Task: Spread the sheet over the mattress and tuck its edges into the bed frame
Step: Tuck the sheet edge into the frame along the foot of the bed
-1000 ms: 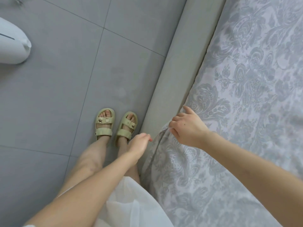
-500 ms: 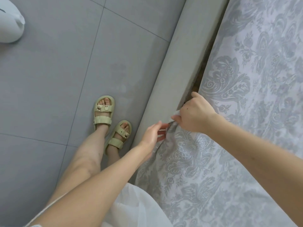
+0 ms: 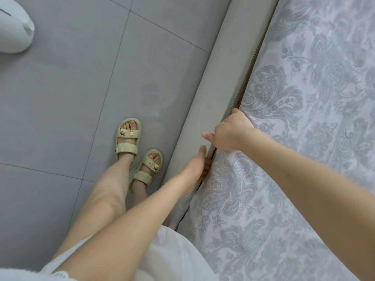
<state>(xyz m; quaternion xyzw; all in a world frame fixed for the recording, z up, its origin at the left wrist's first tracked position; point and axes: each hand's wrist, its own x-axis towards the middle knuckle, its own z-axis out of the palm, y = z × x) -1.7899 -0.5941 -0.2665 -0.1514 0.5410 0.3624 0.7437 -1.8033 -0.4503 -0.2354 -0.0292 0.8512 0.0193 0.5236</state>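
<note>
The sheet (image 3: 284, 159) covers the mattress; its loose edge runs near to far along the gap beside the bed frame (image 3: 215, 94). The left hand (image 3: 194, 165), nearer, has its fingers pushed into that gap against the sheet. Just beyond, the right hand (image 3: 229, 134) curls over the sheet's edge, thumb out.

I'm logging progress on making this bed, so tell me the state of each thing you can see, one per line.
sheet: spread over the mattress, edge partly pushed into the gap, still bunched near the bottom.
bed frame: bare grey rail, gap beside it open.
right hand: closed on the sheet edge at the gap.
left hand: fingers in the gap, pressing the sheet down.
sandals: worn, on the tiled floor.
</note>
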